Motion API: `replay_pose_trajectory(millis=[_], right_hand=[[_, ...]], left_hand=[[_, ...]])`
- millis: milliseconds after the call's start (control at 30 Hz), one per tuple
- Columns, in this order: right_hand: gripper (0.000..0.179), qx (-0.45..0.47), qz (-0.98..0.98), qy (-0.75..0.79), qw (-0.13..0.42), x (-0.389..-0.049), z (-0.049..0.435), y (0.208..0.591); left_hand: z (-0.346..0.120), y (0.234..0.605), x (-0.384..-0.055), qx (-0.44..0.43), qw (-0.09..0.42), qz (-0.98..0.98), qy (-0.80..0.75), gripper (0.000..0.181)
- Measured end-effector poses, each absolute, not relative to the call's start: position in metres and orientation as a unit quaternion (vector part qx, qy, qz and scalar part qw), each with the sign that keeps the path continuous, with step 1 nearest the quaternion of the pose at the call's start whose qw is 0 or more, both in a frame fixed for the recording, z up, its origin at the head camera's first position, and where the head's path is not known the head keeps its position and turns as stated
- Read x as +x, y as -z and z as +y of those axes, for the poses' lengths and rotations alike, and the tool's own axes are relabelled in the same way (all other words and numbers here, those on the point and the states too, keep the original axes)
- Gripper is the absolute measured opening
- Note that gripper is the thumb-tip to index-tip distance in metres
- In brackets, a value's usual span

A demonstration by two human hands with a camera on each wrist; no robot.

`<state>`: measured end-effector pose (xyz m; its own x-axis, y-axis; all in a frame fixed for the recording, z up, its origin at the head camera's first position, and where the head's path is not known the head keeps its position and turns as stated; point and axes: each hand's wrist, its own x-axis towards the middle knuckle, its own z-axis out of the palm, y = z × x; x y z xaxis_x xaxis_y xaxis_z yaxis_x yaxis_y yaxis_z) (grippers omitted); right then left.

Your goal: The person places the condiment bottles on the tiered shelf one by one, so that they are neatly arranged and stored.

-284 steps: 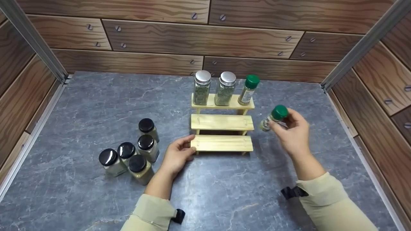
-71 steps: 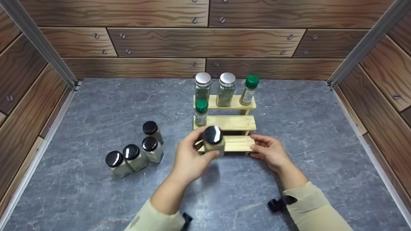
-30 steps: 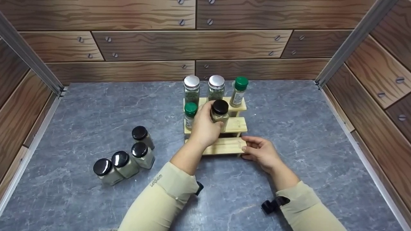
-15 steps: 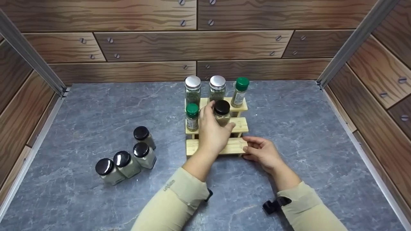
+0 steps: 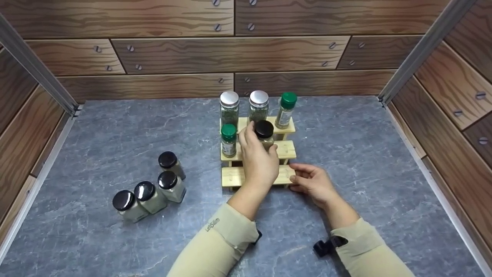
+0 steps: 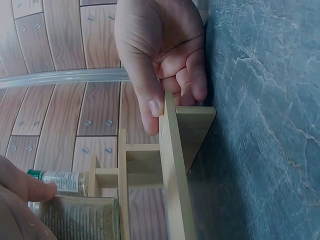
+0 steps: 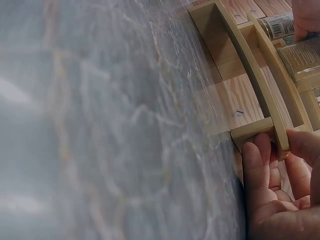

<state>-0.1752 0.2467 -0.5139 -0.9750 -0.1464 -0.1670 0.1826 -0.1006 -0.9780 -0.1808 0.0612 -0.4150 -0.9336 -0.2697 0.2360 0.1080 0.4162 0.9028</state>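
Note:
My left hand [image 5: 261, 161] holds a black-lidded spice jar [image 5: 264, 129] upright at the middle tier of a three-step wooden spice rack [image 5: 232, 176]. Its fingers lie along the jar's left side, the thumb at the front right. The left wrist view shows the jar's glass body [image 6: 82, 217] close up. My right hand [image 5: 313, 185] pinches the right end of the lowest tier, with the thumb above and fingers under the board [image 7: 272, 112]. To the left of the held jar, on the middle tier, stands a green-capped jar [image 5: 229, 142].
On the top tier are two silver-lidded jars [image 5: 229, 105] [image 5: 258, 105] and another green-capped jar [image 5: 285, 111]. Several black-lidded jars [image 5: 152, 198] stand on the grey marbled table [image 5: 96, 154] at left. Wood-patterned walls [image 5: 173, 55] enclose the back and sides.
The green-capped jar went from my right hand to the middle tier. My left hand brought a black-lidded jar from the table to that tier, and has lately turned around it. My right hand took the rack's end.

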Motion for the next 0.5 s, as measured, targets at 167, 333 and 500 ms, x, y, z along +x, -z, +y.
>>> replay_pose_trajectory(millis=[167,333,500], right_hand=[[0.049,0.019,0.667,0.737,0.108,-0.1748,0.2471,0.5144],[0.048,0.020,0.671,0.734,0.104,-0.1745,0.2469,0.5150],[0.050,0.012,0.669,0.735,0.107,-0.1750,0.2479,0.5151]], left_hand=[[0.0639,0.4152,-0.1794,0.053,0.180,-0.820,0.540,0.083],[0.0651,0.4150,-0.1798,0.061,0.185,-0.821,0.537,0.081],[0.0643,0.4151,-0.1816,0.064,0.194,-0.822,0.531,0.079]])
